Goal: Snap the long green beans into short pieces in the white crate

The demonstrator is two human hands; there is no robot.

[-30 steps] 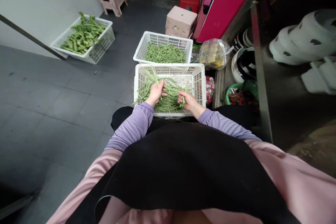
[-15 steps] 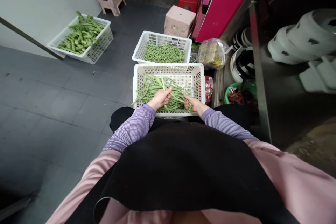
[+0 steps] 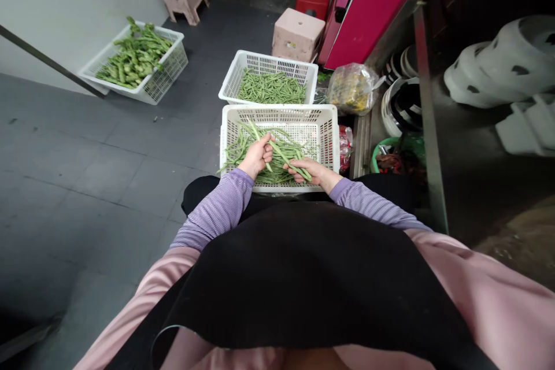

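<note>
Over the near white basket (image 3: 336,144), the long beans (image 3: 282,155) slant from the left hand (image 3: 258,156), closed around their farther part, rightward and nearer the body to the right hand (image 3: 311,169), whose curled fingers loosely grip them

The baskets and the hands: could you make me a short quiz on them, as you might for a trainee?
1. What do the left hand and the right hand hold?
a) a pink stool
b) beans
c) a red stool

2. True or false: the clear bag lies to the right of the far basket.

3. Fill in the colour: the basket by the wall is ____.

Key: 1. b; 2. true; 3. white
</note>
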